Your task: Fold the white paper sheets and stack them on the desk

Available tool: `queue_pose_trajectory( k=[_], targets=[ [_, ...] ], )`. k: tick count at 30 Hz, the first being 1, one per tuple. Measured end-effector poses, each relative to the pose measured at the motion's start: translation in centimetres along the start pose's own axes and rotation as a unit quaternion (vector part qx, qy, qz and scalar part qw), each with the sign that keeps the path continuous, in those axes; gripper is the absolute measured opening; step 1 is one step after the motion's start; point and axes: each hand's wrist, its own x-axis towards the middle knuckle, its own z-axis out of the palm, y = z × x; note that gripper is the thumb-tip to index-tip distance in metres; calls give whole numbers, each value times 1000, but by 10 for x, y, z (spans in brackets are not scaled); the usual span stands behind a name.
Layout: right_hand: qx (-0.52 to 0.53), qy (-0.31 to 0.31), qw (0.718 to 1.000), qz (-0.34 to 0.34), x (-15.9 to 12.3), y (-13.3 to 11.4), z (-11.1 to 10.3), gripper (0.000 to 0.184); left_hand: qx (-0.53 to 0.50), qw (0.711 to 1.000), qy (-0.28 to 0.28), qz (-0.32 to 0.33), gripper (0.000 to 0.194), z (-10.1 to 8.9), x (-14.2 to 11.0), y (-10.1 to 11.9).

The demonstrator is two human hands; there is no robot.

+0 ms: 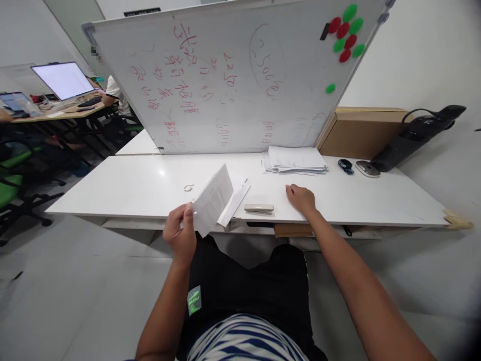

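Glossy white counter (pixel 124 185), left hand (pixel 181 228) pinching printed white paper (pixel 215 194), right hand (pixel 301 198) loosely fisted, looks empty; beige stapler (pixel 259 207) untouched.

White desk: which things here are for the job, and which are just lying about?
Seems for the job:
folded paper in the left hand
stapler, probably
paper stack, perhaps

Just lying about, likely:
black bottle
cardboard box
computer mouse
small white loop
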Motion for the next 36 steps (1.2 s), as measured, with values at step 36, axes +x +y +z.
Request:
queue_pose_trajectory(
  k=[36],
  targets=[
    [781, -65, 581, 220, -213, -72, -16, 21, -140, 949, -233, -161, 28, -46, -23, 32]
  ],
)
